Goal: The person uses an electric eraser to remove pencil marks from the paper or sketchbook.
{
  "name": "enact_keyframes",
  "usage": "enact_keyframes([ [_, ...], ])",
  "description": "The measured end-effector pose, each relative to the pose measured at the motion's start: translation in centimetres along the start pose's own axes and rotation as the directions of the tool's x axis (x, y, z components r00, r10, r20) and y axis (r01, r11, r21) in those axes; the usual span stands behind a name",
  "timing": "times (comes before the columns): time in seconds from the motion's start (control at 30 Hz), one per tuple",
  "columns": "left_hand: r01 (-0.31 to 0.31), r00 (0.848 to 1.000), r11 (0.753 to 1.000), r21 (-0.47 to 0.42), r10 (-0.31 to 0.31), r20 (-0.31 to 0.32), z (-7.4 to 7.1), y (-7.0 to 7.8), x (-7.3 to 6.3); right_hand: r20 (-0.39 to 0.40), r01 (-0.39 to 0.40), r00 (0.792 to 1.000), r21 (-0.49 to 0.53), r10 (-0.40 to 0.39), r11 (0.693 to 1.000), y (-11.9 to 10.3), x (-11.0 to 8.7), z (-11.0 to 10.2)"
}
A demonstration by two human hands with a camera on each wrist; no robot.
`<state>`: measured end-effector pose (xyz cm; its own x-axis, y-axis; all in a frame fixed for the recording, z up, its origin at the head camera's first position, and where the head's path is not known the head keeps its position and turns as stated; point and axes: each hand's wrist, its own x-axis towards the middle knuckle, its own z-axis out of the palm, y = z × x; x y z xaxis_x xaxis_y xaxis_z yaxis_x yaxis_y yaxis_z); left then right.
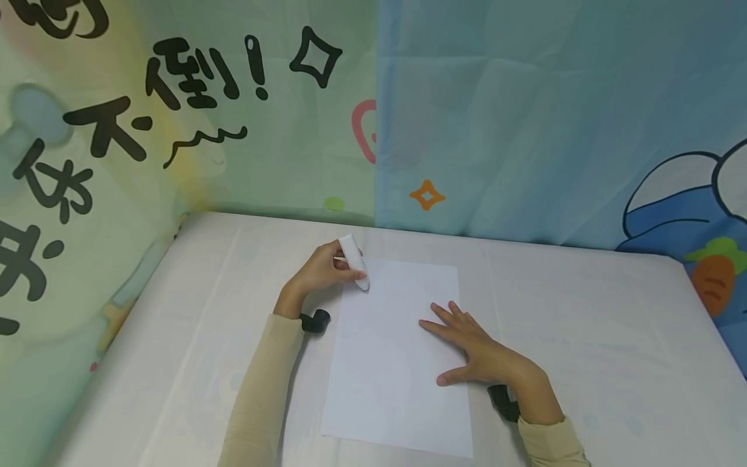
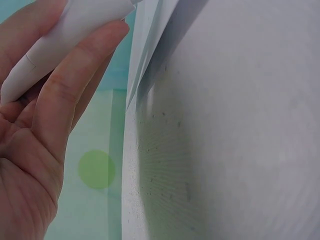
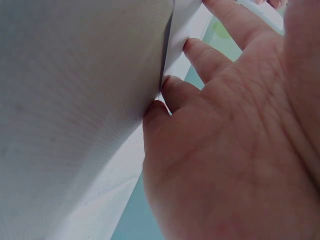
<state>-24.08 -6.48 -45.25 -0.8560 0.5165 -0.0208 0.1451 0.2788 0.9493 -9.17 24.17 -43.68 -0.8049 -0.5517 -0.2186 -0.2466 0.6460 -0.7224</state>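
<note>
My left hand (image 1: 324,267) grips a thick white pen-like tube (image 1: 353,261) between thumb and fingers, held tilted, its narrow end down over the top left corner of a white sheet of paper (image 1: 397,402). In the left wrist view the tube (image 2: 75,40) shows a smooth white body with a thin seam, and its narrow tip is cut off by the frame edge. With fingers spread, my right hand (image 1: 475,350) rests on the right side of the sheet. In the right wrist view its fingertips (image 3: 172,82) press at the paper.
A white-covered table (image 1: 583,337) lies under the sheet. Behind it hang a blue printed cloth (image 1: 525,97) and a green one (image 1: 292,162) with black lettering. Dark camera straps (image 1: 316,321) sit at both wrists.
</note>
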Motion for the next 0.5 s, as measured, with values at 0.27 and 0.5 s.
enact_keyframes([
  [0.27,-0.006,1.000,1.000,0.002,0.006,-0.012,-0.04,-0.06,-0.01,0.002,-0.003,1.000,-0.002,0.003,1.000,-0.02,0.06,0.02],
  [0.5,-0.018,0.999,1.000,-0.011,0.017,-0.030,-0.02,-0.11,0.06,0.004,-0.009,1.000,-0.010,0.009,1.000,0.03,0.06,0.05],
])
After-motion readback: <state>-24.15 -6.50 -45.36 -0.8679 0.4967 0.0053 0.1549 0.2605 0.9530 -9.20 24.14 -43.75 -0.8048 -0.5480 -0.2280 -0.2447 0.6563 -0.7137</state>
